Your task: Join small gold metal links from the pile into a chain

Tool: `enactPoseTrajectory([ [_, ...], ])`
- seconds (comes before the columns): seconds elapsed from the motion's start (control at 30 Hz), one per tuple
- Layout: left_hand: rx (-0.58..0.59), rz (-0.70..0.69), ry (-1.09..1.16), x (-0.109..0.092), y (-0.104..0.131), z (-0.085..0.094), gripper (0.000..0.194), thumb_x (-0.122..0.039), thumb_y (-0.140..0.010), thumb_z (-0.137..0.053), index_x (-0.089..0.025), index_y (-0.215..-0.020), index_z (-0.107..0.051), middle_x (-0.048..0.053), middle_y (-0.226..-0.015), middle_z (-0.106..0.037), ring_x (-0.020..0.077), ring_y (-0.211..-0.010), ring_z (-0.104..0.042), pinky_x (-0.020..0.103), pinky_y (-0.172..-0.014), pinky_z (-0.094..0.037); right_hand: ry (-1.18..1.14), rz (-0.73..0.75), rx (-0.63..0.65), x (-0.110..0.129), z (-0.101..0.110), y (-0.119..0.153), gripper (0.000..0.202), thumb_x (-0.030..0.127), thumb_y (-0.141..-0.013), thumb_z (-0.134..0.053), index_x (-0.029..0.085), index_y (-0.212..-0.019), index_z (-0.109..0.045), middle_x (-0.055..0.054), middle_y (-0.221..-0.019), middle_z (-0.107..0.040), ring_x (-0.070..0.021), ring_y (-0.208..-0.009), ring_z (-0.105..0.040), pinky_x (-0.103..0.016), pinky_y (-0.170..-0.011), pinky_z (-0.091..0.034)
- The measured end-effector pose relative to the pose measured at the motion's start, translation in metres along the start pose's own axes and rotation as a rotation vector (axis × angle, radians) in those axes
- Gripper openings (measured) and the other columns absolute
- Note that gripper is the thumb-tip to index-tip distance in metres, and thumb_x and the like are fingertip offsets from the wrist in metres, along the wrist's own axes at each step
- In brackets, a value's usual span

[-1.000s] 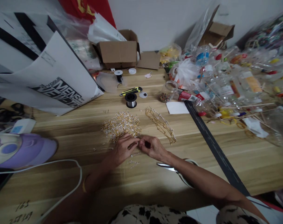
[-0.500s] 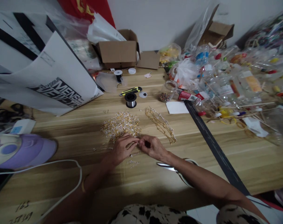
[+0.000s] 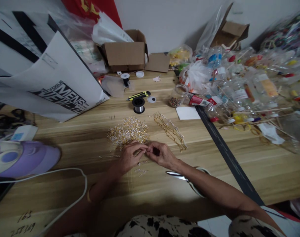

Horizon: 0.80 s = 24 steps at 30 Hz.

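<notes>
My left hand [image 3: 132, 154] and my right hand [image 3: 162, 154] meet fingertip to fingertip over the wooden table, both pinched closed. What lies between the fingers is too small to make out. Just beyond them spreads a heap of tiny gold and silver pieces [image 3: 128, 131]. To the right of the heap lie several gold and silver chains [image 3: 171, 131]. Short silver chain pieces [image 3: 142, 171] rest on the wood below the hands. Scissors [image 3: 177, 175] lie under my right forearm, blades pointing left, handles partly covered.
A wire spool [image 3: 139, 106] and a yellow-black utility knife [image 3: 138, 95] sit behind the heap. At left stand a large white bag [image 3: 66, 75] and a purple device [image 3: 33, 159] beside a white cable [image 3: 84, 184]. Plastic bottles [image 3: 241, 89] crowd the right; a cardboard box [image 3: 125, 54] stands behind.
</notes>
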State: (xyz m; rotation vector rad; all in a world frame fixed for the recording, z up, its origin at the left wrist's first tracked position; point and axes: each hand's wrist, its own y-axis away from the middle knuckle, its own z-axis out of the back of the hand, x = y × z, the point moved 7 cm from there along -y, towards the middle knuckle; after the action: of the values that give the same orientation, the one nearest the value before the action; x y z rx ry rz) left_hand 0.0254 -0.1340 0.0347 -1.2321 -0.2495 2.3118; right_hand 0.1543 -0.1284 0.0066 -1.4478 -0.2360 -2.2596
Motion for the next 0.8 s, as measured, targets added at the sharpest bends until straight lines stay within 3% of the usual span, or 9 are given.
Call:
enactPoseTrajectory([
  [0.2,-0.001,-0.005,-0.003,-0.0002,0.0012,-0.0003,0.01,-0.013,-0.081,-0.062,-0.017,-0.085,-0.069,0.005,-0.077,-0.071,0.015,-0.072,-0.064,0.026,-0.068,-0.052,-0.078,-0.004,-0.02,0.0012,0.0049,-0.0002,0.012,0.02,-0.079,-0.058,0.017,-0.09,-0.056,0.002,-0.071,-0.057,-0.0088,-0.056,-0.047,-0.019,-0.052,-0.036],
  [0.37,0.012,0.006,0.016,-0.0012,0.0037,-0.0029,0.011,-0.012,-0.082,-0.06,-0.017,-0.086,-0.069,0.005,-0.079,-0.071,0.0157,-0.074,-0.064,0.027,-0.069,-0.051,-0.118,0.049,-0.006,0.0032,0.0022,0.0005,0.022,0.022,-0.079,-0.062,0.018,-0.099,-0.054,-0.001,-0.083,-0.06,-0.0114,-0.07,-0.055,-0.02,-0.061,-0.042],
  [0.6,0.023,0.057,0.049,0.001,0.0016,-0.0021,0.008,-0.012,-0.08,-0.061,-0.017,-0.08,-0.068,0.004,-0.075,-0.069,0.0147,-0.071,-0.063,0.026,-0.068,-0.05,-0.079,0.068,0.0,-0.0006,-0.0021,0.0007,0.015,0.017,-0.077,-0.061,0.019,-0.091,-0.054,0.002,-0.077,-0.057,-0.0092,-0.062,-0.049,-0.019,-0.058,-0.038],
  [0.8,0.017,0.11,0.06,0.002,-0.0011,0.001,0.011,-0.009,-0.077,-0.061,-0.017,-0.078,-0.068,0.002,-0.072,-0.068,0.0129,-0.066,-0.063,0.024,-0.065,-0.051,-0.085,0.044,-0.002,0.0019,0.0001,-0.0007,0.008,0.025,-0.081,-0.062,0.017,-0.082,-0.058,0.001,-0.074,-0.057,-0.011,-0.065,-0.051,-0.02,-0.06,-0.039],
])
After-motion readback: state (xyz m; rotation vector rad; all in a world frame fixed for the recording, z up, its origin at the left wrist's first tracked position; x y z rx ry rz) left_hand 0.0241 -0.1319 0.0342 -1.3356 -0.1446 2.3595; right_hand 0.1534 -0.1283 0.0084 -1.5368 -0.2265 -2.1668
